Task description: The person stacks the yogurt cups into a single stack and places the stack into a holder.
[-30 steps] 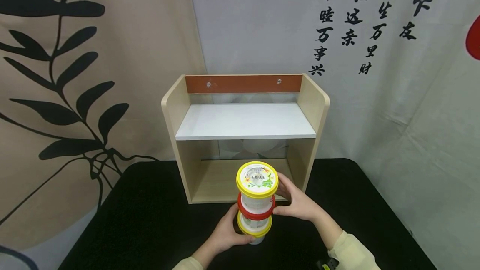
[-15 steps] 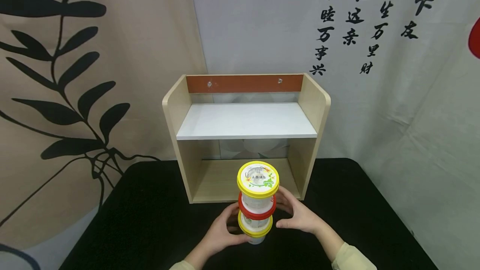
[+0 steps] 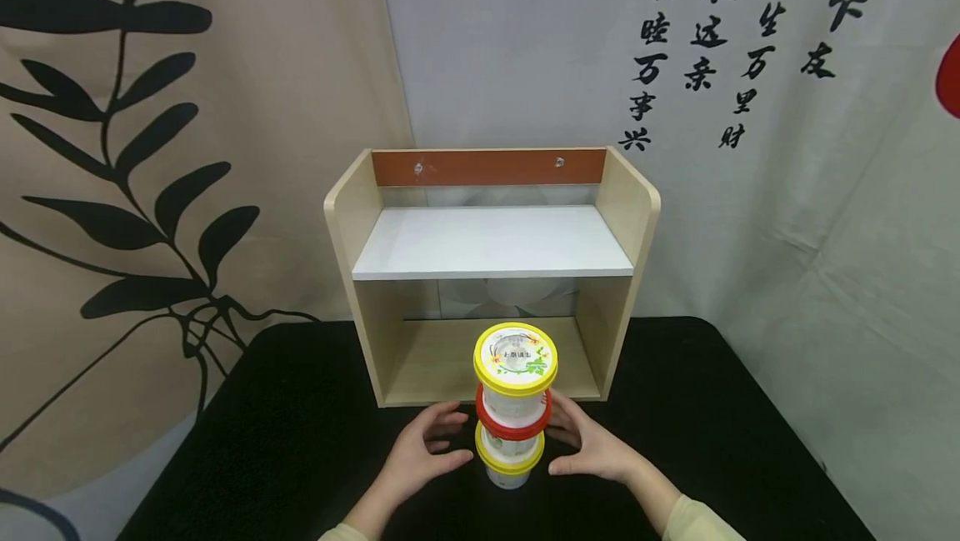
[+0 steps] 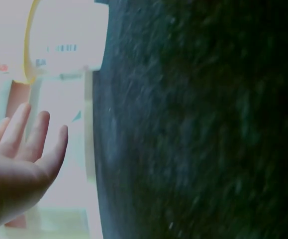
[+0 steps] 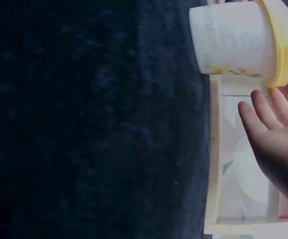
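Three lidded tubs stand stacked on the black table in the head view: a yellow-lidded tub on top, a red-lidded tub in the middle and a yellow-lidded tub at the bottom. My left hand is left of the stack, apart from it, with fingers spread; the left wrist view shows a gap between its fingers and the bottom tub. On the other side my right hand is close to the stack, thumb apart and fingertips by the red lid. Its fingers look relaxed beside the bottom tub.
Behind the stack stands a two-level wooden shelf with a white upper board and a brown back strip. The black table spreads to both sides. A curtain with a leaf print and black lettering hangs at the back.
My left hand has come off the lower tub and moved left. My right hand has let go too, its thumb drawing away and lower. The stack stays in place.
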The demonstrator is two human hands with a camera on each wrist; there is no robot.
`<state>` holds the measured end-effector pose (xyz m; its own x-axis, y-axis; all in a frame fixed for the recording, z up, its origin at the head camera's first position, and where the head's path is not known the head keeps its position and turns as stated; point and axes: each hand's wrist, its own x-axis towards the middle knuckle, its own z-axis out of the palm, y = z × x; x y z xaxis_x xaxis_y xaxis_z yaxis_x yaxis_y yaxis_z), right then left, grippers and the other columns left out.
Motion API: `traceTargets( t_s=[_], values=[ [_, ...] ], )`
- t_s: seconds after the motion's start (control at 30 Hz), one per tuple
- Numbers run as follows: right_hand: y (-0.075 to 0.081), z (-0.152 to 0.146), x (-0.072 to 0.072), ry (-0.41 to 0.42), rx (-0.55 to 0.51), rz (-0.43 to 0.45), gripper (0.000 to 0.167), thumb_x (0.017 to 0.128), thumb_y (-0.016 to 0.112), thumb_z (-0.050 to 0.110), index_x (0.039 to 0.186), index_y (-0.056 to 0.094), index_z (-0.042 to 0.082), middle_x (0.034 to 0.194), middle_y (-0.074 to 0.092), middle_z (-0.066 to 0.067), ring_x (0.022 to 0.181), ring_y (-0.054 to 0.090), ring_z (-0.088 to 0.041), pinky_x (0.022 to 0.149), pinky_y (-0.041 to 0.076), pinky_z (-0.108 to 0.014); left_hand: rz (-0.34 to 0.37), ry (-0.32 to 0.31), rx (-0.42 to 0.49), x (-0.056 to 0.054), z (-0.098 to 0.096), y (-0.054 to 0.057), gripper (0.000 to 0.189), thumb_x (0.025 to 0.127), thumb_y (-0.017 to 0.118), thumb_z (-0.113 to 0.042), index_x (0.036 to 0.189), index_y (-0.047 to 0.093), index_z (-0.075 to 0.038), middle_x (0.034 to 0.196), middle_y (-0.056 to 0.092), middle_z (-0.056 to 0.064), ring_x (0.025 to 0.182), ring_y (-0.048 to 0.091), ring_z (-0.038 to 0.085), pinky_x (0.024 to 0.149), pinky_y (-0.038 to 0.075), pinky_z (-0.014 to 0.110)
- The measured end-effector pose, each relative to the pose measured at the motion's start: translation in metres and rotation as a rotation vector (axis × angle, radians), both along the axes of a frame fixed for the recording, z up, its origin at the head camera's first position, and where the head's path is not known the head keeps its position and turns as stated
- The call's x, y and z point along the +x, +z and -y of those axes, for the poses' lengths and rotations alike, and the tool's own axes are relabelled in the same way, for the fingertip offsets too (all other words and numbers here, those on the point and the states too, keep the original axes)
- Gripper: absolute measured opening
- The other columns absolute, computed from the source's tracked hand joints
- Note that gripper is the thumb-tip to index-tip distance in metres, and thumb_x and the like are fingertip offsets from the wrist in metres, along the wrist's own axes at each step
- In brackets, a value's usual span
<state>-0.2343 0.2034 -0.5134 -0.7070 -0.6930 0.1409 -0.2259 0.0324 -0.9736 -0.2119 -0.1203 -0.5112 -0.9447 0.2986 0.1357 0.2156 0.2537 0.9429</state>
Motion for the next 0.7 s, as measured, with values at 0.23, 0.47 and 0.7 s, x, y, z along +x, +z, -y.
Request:
traceTargets(
  t_s=[0.23,0.47,0.7],
  values=[
    [-0.008,0.001,0.001,-0.002,0.037,0.069,0.101,0.091,0.073,0.022,0.158,-0.001,0.006,0.157,0.023,-0.027,0.139,0.033,-0.043,0.111,0.032,-0.054,-0.033,0.105,-0.035,-0.003,0.014,0.004,0.064,0.082,0.08,-0.014,0.137,0.051,-0.002,0.123,0.065,0.014,0.112,0.061,0.035,0.092,0.051,0.052],
    [-0.015,0.004,0.0,0.011,0.046,0.094,0.1,0.091,0.073,0.022,0.157,0.0,0.004,0.157,0.023,-0.027,0.14,0.03,-0.044,0.112,0.032,-0.053,-0.031,0.208,-0.042,-0.003,0.026,0.008,0.059,0.08,0.081,-0.014,0.133,0.056,-0.008,0.118,0.068,0.008,0.109,0.064,0.031,0.092,0.05,0.054],
    [-0.022,0.009,-0.002,0.026,0.072,0.147,0.1,0.091,0.072,0.021,0.158,-0.001,0.011,0.159,0.022,-0.022,0.142,0.03,-0.04,0.111,0.035,-0.047,-0.085,0.263,-0.076,-0.004,0.044,0.013,0.057,0.08,0.082,-0.02,0.131,0.059,-0.011,0.112,0.07,0.002,0.106,0.065,0.026,0.092,0.052,0.05]
  ],
)
